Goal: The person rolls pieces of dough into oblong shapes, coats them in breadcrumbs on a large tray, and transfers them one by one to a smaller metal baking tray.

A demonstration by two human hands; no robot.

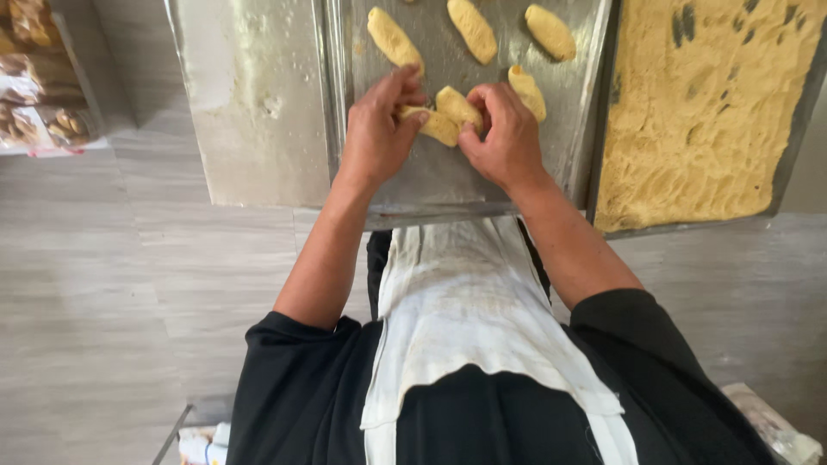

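Note:
A metal baking tray [448,185] lies in front of me with several oblong yellow dough pieces on it. My left hand [377,129] pinches one dough piece [436,127] at its near end. My right hand [504,133] holds a second dough piece [457,107] that lies against the first. Another piece [527,91] rests just past my right knuckles. Three more pieces [472,28] sit in a row at the tray's far side.
A large tray of flat yellow dough [706,112] stands to the right, touching the baking tray. A floury metal surface [254,103] lies to the left. Packaged baked goods [39,95] sit at the far left. A white apron [469,319] hangs over my front.

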